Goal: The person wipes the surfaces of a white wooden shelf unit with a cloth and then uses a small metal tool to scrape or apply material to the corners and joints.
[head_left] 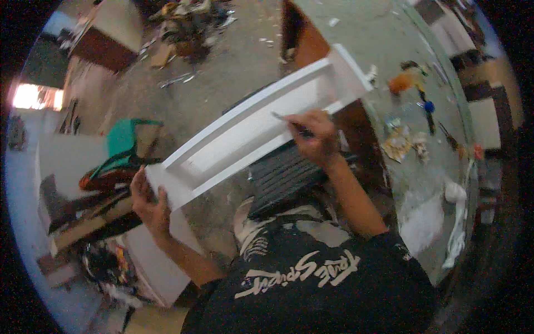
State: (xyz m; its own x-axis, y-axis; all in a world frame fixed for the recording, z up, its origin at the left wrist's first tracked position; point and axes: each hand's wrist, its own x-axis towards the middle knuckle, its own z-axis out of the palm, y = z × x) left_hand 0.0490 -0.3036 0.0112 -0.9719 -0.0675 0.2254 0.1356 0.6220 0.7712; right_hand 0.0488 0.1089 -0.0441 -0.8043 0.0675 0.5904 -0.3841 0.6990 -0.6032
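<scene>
A long white shelf-like piece with raised edges point(245, 131) slants across the middle, lower at its left end and higher at its right. My left hand point(149, 205) grips its lower left end, thumb on the near face and fingers over the outer edge. Over the recessed inner face is my right hand point(317, 138), its fingers pinched round a thin dark pen-like tool point(279, 116). The tool's tip points left, toward the white surface; whether it touches is too blurred to tell. Beneath the piece, above my lap, lies a dark ribbed object point(283, 181).
On the right, a pale green surface point(367, 28) carries an orange item point(399, 83), a blue-ended tool point(428, 107) and crumpled scraps point(397, 143). A green plastic object point(123, 139) stands at left beside stacked boards point(89, 225). Debris point(186, 28) heaps on the far floor.
</scene>
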